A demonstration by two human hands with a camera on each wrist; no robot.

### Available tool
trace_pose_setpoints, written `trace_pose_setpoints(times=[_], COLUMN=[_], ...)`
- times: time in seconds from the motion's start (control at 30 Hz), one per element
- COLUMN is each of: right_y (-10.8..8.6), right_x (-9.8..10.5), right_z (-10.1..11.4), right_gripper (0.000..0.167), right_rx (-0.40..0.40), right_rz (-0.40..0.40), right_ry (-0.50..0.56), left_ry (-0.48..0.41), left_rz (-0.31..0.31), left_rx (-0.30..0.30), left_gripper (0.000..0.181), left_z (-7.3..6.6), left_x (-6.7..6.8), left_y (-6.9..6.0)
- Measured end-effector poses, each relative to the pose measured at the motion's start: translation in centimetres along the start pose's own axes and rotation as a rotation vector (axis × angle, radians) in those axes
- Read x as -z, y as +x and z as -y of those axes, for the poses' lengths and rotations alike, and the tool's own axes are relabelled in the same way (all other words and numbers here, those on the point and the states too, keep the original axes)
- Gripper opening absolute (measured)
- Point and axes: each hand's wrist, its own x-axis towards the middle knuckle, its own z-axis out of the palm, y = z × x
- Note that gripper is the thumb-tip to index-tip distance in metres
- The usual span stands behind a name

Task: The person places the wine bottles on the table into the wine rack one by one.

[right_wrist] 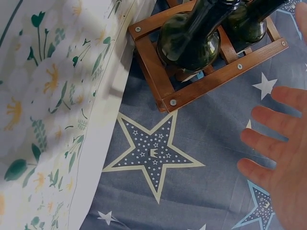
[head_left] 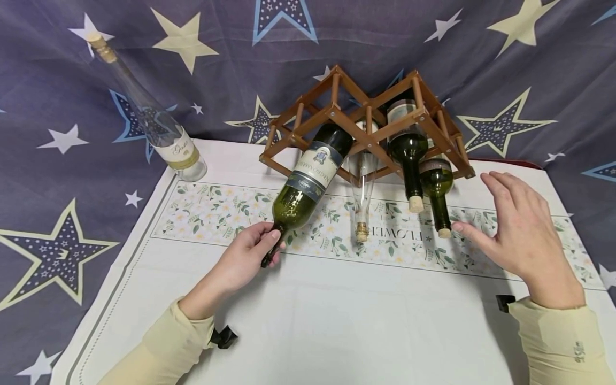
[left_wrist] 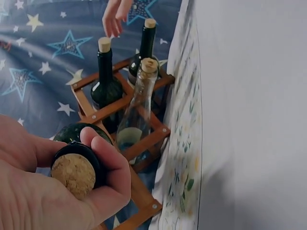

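Observation:
My left hand (head_left: 250, 248) grips the neck of a dark green wine bottle (head_left: 308, 184) with a cream and blue label. Its base end lies at the left part of a wooden wine rack (head_left: 332, 113), and the neck tilts down toward me. In the left wrist view, thumb and fingers curl round the neck just below the cork (left_wrist: 73, 175). My right hand (head_left: 522, 230) is held with spread fingers right of the rack, holding nothing; its thumb is near the cork of a small green bottle (head_left: 437, 187). The rack also holds a clear bottle (head_left: 363, 182) and another green bottle (head_left: 409, 155).
A tall clear corked bottle (head_left: 175, 144) stands at the table's back left corner. A floral runner (head_left: 216, 211) crosses the white tablecloth (head_left: 361, 321). Behind the table hangs a dark curtain (head_left: 231, 64) with stars.

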Motion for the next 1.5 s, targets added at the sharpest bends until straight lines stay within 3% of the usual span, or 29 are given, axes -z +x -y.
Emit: trace_pose_setpoints(times=[0.17, 0.57, 0.87, 1.17, 1.5], right_y=[-0.1, -0.1, -0.2, -0.1, -0.1], right_x=[0.0, -0.1, -0.3, -0.3, -0.2], right_z=[0.0, 0.0, -0.1, -0.1, -0.1], right_gripper=[0.111, 0.114, 0.114, 0.112, 0.104], right_rx=[-0.006, 0.008, 0.010, 0.017, -0.014], right_rz=[0.007, -0.001, 0.012, 0.019, 0.091], right_ry=[0.004, 0.002, -0.003, 0.002, -0.014], left_ry=[-0.041, -0.140, -0.209, -0.221, -0.302], left_rz=[0.033, 0.128, 0.170, 0.203, 0.265], left_rx=[0.028, -0.009, 0.005, 0.001, 0.010], left_gripper=[0.031, 0.031, 0.032, 0.041, 0.048], left_z=[-0.4, -0.9, -1.1, -1.6, -1.9], left_x=[-0.2, -0.5, -0.6, -0.8, -1.0], left_y=[-0.3, -0.5, -0.6, -0.8, -0.8])
